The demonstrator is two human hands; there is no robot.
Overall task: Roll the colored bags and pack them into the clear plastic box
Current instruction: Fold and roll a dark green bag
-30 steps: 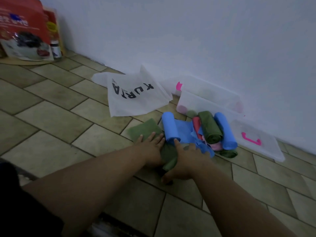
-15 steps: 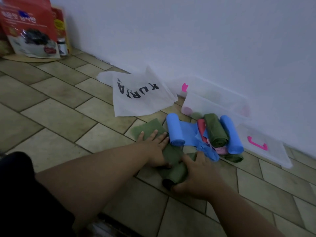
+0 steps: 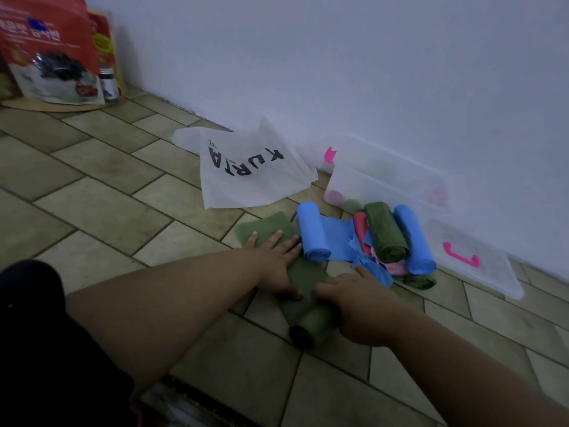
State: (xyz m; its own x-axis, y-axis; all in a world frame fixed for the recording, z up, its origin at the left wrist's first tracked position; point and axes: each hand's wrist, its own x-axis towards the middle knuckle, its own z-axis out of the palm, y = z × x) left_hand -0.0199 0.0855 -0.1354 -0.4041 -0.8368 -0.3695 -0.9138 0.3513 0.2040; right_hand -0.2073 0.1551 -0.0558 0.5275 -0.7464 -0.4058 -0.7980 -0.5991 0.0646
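A green bag (image 3: 264, 231) lies flat on the tiled floor, its near end wound into a roll (image 3: 314, 326). My right hand (image 3: 357, 306) is closed over that roll. My left hand (image 3: 277, 257) lies flat with spread fingers on the unrolled stretch of the bag. Just beyond are a half-rolled blue bag (image 3: 314, 232) and a heap of rolled bags: green (image 3: 386, 232), blue (image 3: 415, 241), red and pink. The clear plastic box (image 3: 385, 186) stands against the wall with rolls dimly visible inside.
The box's clear lid (image 3: 474, 263) with a pink handle lies on the floor to the right. A white bag printed KURTA (image 3: 246, 171) lies left of the box. Red packages (image 3: 52, 57) and a small jar (image 3: 108, 84) stand far left by the wall.
My right hand has drawn the green roll toward me, and the roll has grown thicker. My left hand stays pressed on the flat part of the bag.
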